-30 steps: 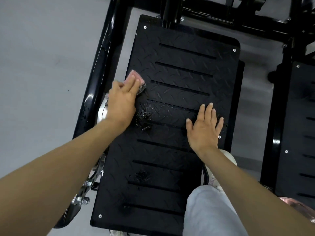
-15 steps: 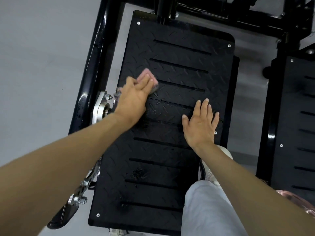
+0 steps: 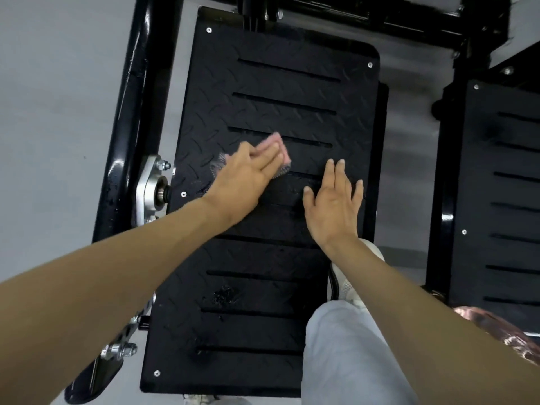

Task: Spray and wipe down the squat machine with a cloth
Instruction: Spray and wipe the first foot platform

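Grey floor frames the head view, with the squat machine's black treaded footplate in the middle. The left hand presses a pink cloth under straight fingers near the plate's centre, spreading pressure for wiping. The right hand lies flat and empty just beside it, probably bracing. A wet spray patch lower down looks unwiped.

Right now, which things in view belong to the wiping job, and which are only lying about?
Job: left hand pressing the pink cloth on the left footplate; right hand flat on that plate; wet patch near its lower end.
Not in use: right footplate; silver bracket on the frame; shiny coppery thing at lower right, too unclear to name.
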